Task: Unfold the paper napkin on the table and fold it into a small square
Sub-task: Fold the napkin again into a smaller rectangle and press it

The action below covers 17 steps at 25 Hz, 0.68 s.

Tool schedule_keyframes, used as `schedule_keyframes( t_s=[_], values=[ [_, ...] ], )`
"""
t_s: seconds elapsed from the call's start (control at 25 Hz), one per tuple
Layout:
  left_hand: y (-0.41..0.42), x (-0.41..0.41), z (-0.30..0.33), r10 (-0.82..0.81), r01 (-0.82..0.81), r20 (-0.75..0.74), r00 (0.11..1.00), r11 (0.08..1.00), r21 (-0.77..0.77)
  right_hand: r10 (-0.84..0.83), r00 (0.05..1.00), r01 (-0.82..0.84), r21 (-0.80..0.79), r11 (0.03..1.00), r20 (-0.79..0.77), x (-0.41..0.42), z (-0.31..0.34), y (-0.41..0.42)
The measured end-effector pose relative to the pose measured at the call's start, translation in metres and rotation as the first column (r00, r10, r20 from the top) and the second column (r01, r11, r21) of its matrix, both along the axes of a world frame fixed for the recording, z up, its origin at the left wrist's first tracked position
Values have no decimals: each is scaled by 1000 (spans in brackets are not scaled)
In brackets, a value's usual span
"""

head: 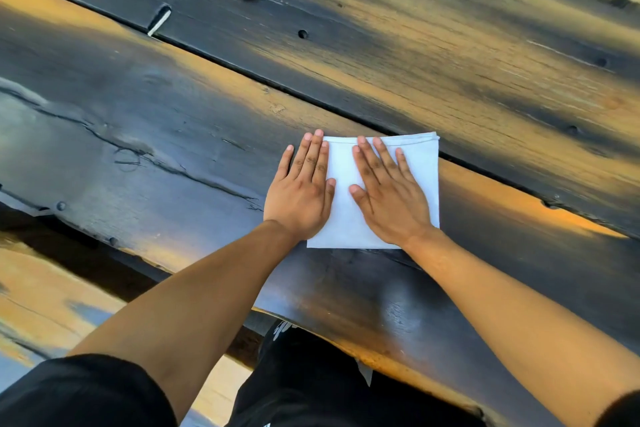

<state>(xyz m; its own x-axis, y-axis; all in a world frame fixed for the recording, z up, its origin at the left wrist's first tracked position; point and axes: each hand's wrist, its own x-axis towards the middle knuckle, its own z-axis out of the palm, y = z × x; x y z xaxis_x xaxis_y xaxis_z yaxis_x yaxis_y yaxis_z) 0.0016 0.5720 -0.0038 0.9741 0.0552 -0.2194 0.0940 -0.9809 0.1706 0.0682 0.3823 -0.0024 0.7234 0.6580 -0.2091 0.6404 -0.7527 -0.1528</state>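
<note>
A white paper napkin (pixel 420 180) lies flat on the dark wooden table (pixel 173 135), folded into a rough square with layered edges showing along its far side. My left hand (pixel 301 194) rests palm down on the napkin's left edge, partly on the table. My right hand (pixel 389 191) lies palm down across the napkin's middle, fingers spread and pointing away from me. Both hands press flat and grip nothing. The napkin's left edge and centre are hidden under my hands.
The table is made of wide, worn planks with a gap (pixel 242 69) running diagonally just beyond the napkin. A small white stick (pixel 159 21) lies in a plank gap at the far left. The table's near edge (pixel 346 347) curves just above my dark-clothed lap.
</note>
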Motion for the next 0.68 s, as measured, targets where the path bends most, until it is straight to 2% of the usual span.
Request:
schedule_keyframes(
  t_s=[0.12, 0.28, 0.36, 0.44, 0.48, 0.56, 0.68],
  values=[
    [-1, 0, 2, 4, -4, -3, 1000, 1000, 8, -85, 996, 85, -35, 996, 8, 9, 3, -36],
    [1, -1, 2, -3, 3, -8, 1000, 1000, -25, -158, 987, 157, -52, 986, -9, 9, 3, -43],
    [4, 0, 9, -2, 4, 14, 1000, 991, -133, -173, 985, 171, -59, 983, -17, 9, 8, -39],
    [8, -5, 18, 67, -51, 59, 996, 969, -243, -220, 976, 219, -47, 975, -3, 4, 17, -29],
    [8, -13, 22, 94, -73, 80, 992, 969, -235, -242, 970, 242, -23, 970, -15, -2, 22, -20],
    [0, -35, 23, 41, -24, 103, 994, 986, -164, -234, 970, 237, 48, 970, -65, -22, 30, 3],
    [-13, -64, 10, -72, 76, 47, 996, 993, -85, -113, 989, 122, 84, 989, -97, -60, 23, 34]
  ],
)
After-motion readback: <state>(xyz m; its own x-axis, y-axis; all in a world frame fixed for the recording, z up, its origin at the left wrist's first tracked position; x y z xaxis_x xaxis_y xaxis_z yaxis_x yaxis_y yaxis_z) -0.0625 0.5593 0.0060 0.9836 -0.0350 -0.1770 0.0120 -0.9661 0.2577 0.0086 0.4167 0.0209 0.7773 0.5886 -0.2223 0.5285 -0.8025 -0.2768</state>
